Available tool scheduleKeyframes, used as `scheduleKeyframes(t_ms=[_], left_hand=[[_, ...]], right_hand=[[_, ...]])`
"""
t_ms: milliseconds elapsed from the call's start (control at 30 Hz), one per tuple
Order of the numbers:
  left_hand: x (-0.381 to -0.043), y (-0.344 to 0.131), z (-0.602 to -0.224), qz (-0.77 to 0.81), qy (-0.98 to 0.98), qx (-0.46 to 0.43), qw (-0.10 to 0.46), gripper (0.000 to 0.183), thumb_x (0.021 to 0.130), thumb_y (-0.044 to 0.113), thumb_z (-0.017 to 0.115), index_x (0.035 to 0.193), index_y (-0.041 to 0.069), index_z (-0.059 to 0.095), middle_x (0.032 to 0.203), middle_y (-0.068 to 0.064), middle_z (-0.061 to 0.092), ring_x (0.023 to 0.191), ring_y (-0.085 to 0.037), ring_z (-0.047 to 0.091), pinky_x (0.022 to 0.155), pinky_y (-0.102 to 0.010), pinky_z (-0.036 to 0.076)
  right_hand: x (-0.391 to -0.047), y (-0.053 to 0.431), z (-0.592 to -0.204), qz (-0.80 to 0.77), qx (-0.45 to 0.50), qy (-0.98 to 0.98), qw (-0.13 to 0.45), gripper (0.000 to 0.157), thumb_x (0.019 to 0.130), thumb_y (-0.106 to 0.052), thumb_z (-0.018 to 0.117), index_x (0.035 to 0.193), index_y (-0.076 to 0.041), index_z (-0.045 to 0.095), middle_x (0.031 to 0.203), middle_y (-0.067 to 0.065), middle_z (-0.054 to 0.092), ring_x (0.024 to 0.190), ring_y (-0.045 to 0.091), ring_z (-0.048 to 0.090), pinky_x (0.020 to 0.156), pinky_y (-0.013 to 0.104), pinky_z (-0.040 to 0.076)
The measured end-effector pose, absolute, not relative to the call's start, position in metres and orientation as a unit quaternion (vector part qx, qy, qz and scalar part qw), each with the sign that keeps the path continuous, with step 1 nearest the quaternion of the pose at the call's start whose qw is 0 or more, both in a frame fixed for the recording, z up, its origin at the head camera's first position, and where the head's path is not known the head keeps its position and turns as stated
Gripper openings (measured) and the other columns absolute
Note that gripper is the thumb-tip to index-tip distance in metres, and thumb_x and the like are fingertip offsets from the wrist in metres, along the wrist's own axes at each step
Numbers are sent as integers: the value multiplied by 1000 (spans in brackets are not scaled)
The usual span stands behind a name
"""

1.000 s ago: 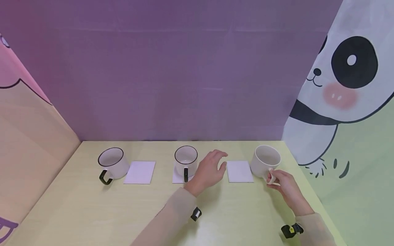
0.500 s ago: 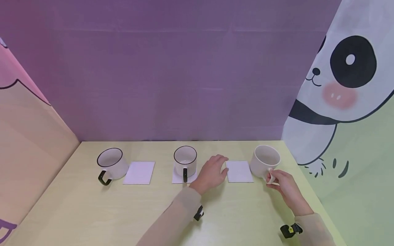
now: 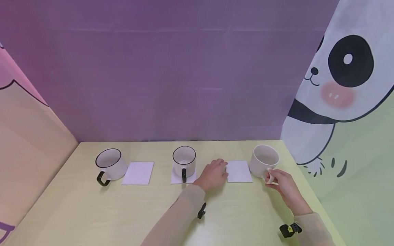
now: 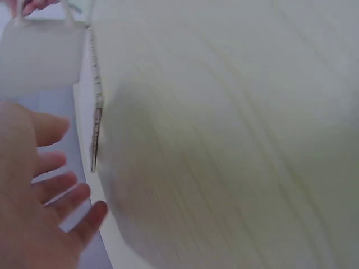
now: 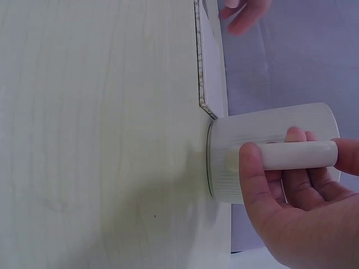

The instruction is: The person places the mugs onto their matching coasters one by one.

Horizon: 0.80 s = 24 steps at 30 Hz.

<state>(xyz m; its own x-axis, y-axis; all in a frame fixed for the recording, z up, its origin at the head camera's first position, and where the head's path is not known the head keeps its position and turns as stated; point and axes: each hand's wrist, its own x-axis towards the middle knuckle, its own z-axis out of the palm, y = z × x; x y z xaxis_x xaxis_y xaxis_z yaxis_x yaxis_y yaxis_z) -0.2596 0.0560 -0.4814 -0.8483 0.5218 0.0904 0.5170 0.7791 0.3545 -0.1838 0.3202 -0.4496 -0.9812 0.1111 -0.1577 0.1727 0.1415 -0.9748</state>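
Note:
In the head view my right hand (image 3: 283, 188) grips the handle of an all-white mug (image 3: 263, 160) at the right. The right wrist view shows fingers and thumb round that white handle (image 5: 300, 155), with the mug's base (image 5: 211, 162) right at the tabletop. My left hand (image 3: 213, 175) reaches to a white square coaster (image 3: 239, 171) just left of this mug. Its fingertips are at the coaster's left edge, and in the left wrist view its fingers (image 4: 67, 182) are spread and relaxed. The mug stands beside the coaster, close to its right edge.
A black-rimmed white mug (image 3: 184, 162) stands on a middle coaster (image 3: 174, 178), its black handle toward me. Farther left, another black-rimmed mug (image 3: 115, 168) stands beside a bare coaster (image 3: 138, 173). The pale wooden table (image 3: 101, 218) meets a purple backdrop (image 3: 154, 75) behind.
My left hand has moved right and slightly down, its fingertips coming to the right coaster's left edge. My right hand keeps its grip on the white mug's handle, nearly still.

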Motion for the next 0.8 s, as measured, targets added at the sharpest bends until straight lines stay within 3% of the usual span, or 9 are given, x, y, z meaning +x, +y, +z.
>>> scheduleKeyframes(t_ms=[367,567,800], left_hand=[[-261,60,-483,99,951,290,35,52,102,38,56,146,12,52,155,-2,46,139,-23,44,109,-46,40],[-262,59,-481,95,953,287,40,47,101,40,59,139,14,59,151,1,50,136,-22,46,106,-45,42],[-263,62,-482,89,954,281,47,51,101,43,59,144,16,56,153,2,48,138,-21,44,107,-46,41]], right_hand=[[-185,320,-451,-644,97,758,21,30,109,-18,44,104,7,60,92,3,59,86,12,60,86,32,57],[-185,319,-450,-642,96,760,25,31,109,-19,44,105,7,60,92,2,59,86,13,60,86,33,57],[-185,316,-449,-644,116,756,12,29,109,-15,45,101,8,61,89,3,59,82,13,59,80,31,57]])
